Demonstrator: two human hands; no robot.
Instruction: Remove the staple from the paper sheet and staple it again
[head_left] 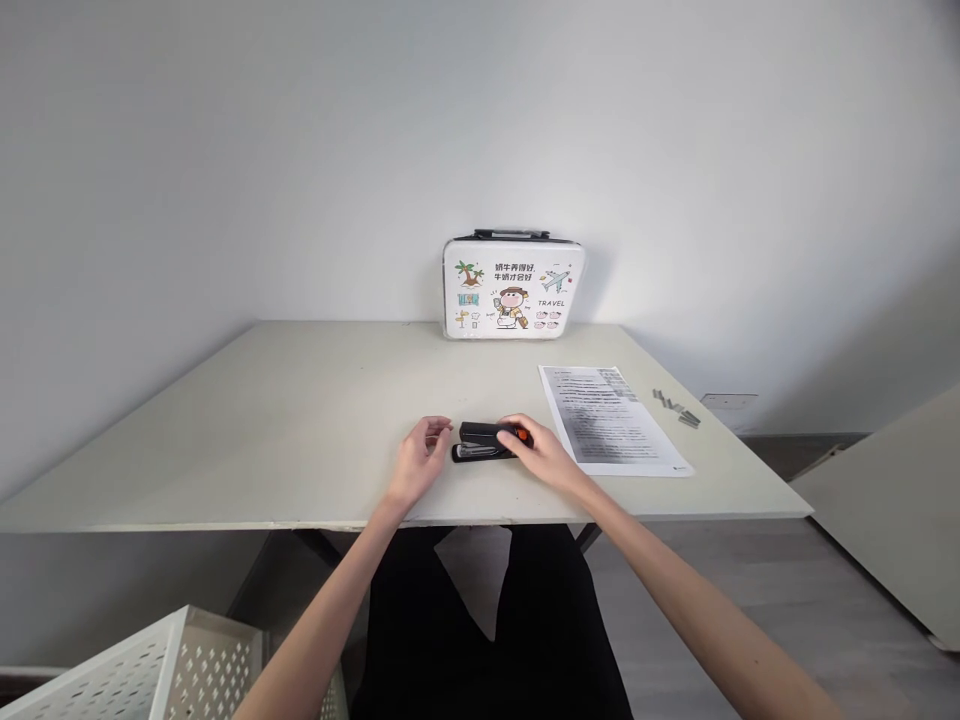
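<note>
A black stapler (480,434) with an orange mark at its rear lies near the table's front edge, its nose pointing left. My right hand (541,455) is closed around the rear half, thumb on the near side. The top arm is raised slightly off the base, and a metal part shows in the gap. Just left of the nose is my left hand (421,455), its fingers loosely curled and a gap between them and the thumb. I see nothing held in it. Right of the stapler lies a printed sheet (611,420), with several grey staple strips (676,408) beyond it.
A white carry case (513,290) with travel cartoons stands upright against the wall at the back of the pale table (247,440). Below the front left edge sits a white perforated basket (176,660). A white panel (885,520) stands on the floor at right.
</note>
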